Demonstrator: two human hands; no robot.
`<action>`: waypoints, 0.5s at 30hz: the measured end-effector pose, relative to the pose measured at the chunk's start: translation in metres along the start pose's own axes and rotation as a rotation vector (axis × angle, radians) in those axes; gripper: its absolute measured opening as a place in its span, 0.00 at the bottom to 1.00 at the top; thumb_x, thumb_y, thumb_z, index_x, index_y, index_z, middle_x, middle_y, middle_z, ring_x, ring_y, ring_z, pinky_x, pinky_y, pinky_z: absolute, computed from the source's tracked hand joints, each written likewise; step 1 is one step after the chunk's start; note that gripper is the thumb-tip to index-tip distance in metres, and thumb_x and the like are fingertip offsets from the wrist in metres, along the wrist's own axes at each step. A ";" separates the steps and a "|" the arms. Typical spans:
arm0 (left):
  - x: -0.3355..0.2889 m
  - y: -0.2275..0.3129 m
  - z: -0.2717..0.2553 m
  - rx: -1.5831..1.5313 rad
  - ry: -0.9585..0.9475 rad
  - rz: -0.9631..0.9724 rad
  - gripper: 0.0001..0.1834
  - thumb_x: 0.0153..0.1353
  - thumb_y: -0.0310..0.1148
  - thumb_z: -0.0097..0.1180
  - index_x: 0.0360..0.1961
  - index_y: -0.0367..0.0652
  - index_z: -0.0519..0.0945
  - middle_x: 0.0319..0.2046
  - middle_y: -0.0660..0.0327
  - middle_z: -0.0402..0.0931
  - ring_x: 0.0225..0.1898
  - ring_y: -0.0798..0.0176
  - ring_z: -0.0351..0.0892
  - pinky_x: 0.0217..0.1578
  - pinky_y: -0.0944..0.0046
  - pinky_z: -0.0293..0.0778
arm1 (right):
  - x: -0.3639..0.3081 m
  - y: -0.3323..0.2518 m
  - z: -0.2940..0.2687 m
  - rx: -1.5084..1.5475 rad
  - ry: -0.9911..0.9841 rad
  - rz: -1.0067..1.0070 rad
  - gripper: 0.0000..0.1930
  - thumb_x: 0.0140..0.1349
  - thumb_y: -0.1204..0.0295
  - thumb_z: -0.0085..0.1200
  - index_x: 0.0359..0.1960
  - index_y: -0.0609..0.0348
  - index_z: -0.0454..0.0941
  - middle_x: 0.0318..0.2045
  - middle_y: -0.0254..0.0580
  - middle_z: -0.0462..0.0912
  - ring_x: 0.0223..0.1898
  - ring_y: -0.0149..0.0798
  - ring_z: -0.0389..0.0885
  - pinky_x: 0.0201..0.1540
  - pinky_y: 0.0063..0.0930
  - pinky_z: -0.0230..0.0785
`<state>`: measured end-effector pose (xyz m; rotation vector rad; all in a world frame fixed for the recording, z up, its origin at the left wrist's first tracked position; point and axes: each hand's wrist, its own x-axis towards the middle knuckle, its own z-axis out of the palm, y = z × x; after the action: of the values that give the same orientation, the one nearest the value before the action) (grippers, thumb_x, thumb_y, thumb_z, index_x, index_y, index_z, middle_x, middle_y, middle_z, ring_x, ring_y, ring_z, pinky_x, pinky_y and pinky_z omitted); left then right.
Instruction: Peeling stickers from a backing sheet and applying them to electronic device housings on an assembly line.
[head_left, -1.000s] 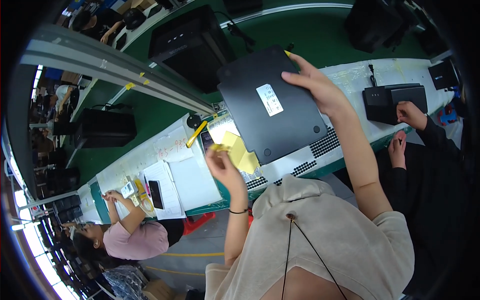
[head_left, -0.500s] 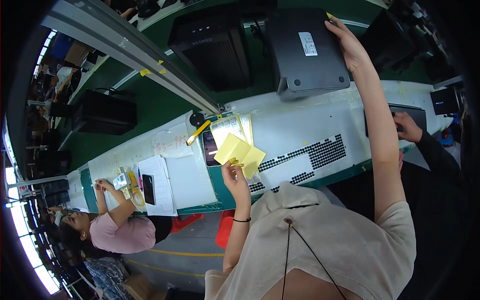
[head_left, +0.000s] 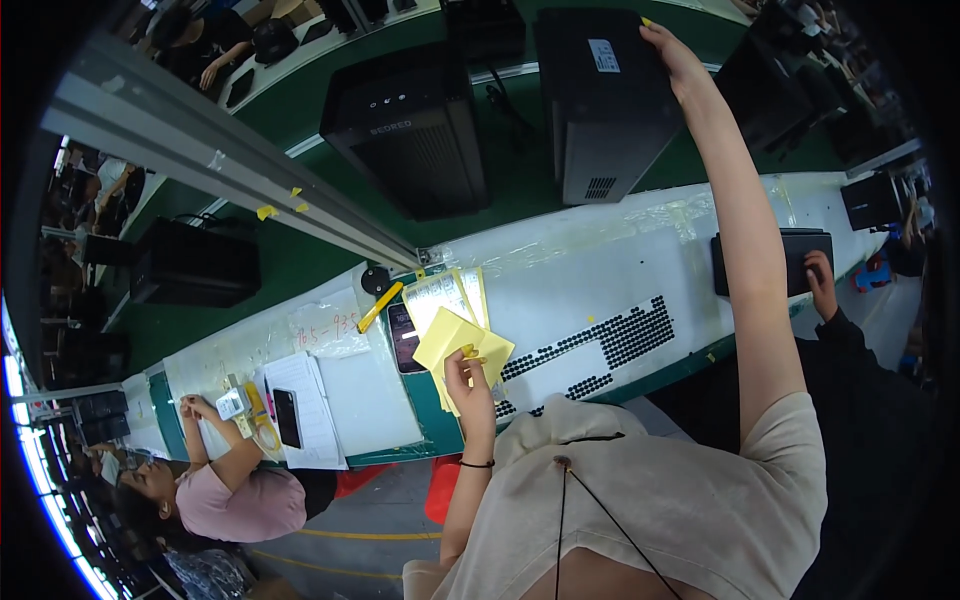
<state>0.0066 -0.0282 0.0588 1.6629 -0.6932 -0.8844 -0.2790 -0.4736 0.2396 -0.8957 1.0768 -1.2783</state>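
Observation:
My right arm reaches far out across the bench, and my right hand (head_left: 672, 55) grips the far right top edge of a black computer case (head_left: 610, 110). A white label is on its upper face and a small vent low on its near side. My left hand (head_left: 470, 392) is held above the near edge of the bench, fingertips drawn together in front of yellow sheets (head_left: 450, 335). Whatever it pinches, if anything, is too small to make out. Right of it lie sheets with rows of black round dots (head_left: 640, 333).
Another black case (head_left: 405, 140) stands on the green line behind a metal post (head_left: 230, 150). A phone (head_left: 402, 340) and a yellow cutter (head_left: 380, 307) lie left of the sheets. A co-worker sits at left; another's hand (head_left: 820, 285) touches a black panel (head_left: 775, 262) at right.
The black case has tipped away from me: its underside with round feet showed before, now its vented near side shows. My right hand stayed on its edge. The view has shifted slightly.

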 end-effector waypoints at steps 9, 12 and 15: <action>0.010 -0.012 0.012 -0.066 -0.040 0.067 0.10 0.64 0.22 0.48 0.47 0.37 0.71 0.36 0.60 0.75 0.36 0.69 0.75 0.37 0.69 0.70 | 0.007 0.016 0.017 -0.202 0.113 -0.063 0.28 0.66 0.62 0.51 0.66 0.52 0.60 0.54 0.44 0.75 0.56 0.39 0.73 0.57 0.36 0.68; 0.010 -0.011 0.013 -0.020 -0.066 0.028 0.11 0.65 0.20 0.48 0.48 0.36 0.70 0.39 0.59 0.75 0.39 0.69 0.77 0.43 0.70 0.72 | 0.016 0.010 0.007 -0.295 0.135 -0.044 0.32 0.65 0.62 0.53 0.68 0.53 0.56 0.57 0.48 0.72 0.56 0.41 0.73 0.57 0.36 0.68; 0.018 0.000 0.017 0.023 -0.100 0.064 0.11 0.66 0.23 0.49 0.48 0.36 0.70 0.41 0.58 0.74 0.42 0.68 0.76 0.45 0.69 0.72 | 0.022 0.012 0.000 -0.391 0.171 -0.041 0.35 0.64 0.62 0.54 0.69 0.55 0.52 0.59 0.51 0.70 0.57 0.44 0.73 0.57 0.37 0.68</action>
<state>0.0027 -0.0514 0.0524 1.6162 -0.8241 -0.9215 -0.2758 -0.4939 0.2253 -1.1172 1.4833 -1.2142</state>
